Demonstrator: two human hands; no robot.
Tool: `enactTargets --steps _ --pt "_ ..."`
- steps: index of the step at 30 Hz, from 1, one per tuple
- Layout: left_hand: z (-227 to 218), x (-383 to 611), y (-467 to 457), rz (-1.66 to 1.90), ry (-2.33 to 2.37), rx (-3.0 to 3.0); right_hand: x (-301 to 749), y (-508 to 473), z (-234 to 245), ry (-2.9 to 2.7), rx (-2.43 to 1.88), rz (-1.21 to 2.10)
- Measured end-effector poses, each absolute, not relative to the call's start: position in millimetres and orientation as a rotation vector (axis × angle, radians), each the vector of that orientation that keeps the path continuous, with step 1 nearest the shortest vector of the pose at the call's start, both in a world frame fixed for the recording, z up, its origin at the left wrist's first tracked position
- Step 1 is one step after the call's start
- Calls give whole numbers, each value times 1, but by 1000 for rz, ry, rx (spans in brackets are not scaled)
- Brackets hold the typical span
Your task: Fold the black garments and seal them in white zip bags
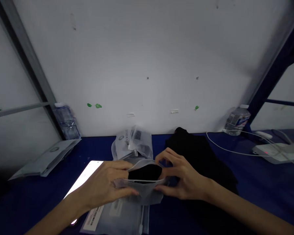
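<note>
My left hand and my right hand both grip the open mouth of a translucent plastic bag low in the middle of the head view. A black folded garment shows inside the bag's opening. Left fingers pinch the bag's left rim, and the right thumb and fingers hold its right rim. The bag lies over more flat plastic bags on the blue table.
A pile of black cloth lies right of my hands. Crumpled bags sit behind, flat bags at left. Water bottles stand by the white wall. A white cable and power strip lie at right. A lit panel glows near my left wrist.
</note>
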State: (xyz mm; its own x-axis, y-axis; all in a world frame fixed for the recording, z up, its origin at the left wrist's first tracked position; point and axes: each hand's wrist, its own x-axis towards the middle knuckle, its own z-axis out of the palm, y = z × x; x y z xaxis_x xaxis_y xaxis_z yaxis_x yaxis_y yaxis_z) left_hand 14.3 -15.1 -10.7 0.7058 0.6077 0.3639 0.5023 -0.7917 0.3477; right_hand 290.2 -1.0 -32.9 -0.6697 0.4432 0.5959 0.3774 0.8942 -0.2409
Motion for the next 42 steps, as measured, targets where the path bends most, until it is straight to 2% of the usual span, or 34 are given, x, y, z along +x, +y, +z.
enactTargets --steps 5,10,18,21,28,37,42 --pt "-7 17 -18 707 900 2658 294 0 -24 -2331 -794 394" --pt "-15 19 -17 757 963 2698 292 5 -30 -2290 -739 604" --pt "-26 16 -14 776 924 2802 291 7 -40 -2250 -694 535" --pt "-27 16 -15 749 1107 2661 291 7 -43 -2226 -708 484" --pt "-14 27 -17 680 1392 2109 289 0 -37 -2124 -982 662" --pt "-10 29 -17 635 1377 1968 284 -1 -42 -2106 -999 765" --pt "-17 28 -16 738 1337 1965 279 -1 -51 -1987 -1015 821"
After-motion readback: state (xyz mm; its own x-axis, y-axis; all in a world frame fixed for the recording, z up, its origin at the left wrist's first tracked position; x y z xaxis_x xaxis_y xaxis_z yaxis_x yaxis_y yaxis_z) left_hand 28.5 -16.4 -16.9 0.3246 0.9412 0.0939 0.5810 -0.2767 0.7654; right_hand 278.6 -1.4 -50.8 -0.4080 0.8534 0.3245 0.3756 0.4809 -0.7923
